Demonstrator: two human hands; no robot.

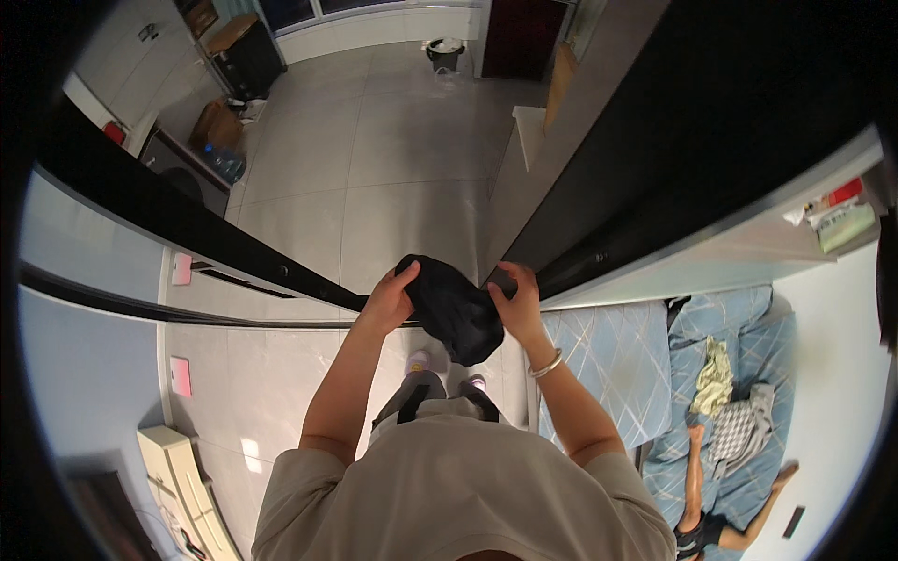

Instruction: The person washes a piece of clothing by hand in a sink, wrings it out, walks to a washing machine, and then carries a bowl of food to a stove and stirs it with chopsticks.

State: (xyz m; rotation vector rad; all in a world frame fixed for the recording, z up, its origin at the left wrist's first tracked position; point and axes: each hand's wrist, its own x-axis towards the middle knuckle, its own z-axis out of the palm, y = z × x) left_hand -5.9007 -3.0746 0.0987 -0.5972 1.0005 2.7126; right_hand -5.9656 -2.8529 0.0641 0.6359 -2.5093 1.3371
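Observation:
A dark, soft bundle of black cloth (454,313) hangs in front of my body, between both hands; its folds hide what kind of garment or item it is. My left hand (388,299) grips its left edge, thumb on top. On the other side, my right hand (516,301) has curled fingers and a thumb at the cloth's right edge. A light bangle (546,364) circles my right wrist. Below the cloth my shoes (418,361) show on the floor by a doorway.
Black-framed sliding door panels (281,266) flank me left and right. Ahead lies a tiled floor (383,140) with a bin (445,54) and a water bottle (224,164). At right, another person's legs (693,477) rest on a blue sofa (608,365). A cream cabinet (182,481) stands at left.

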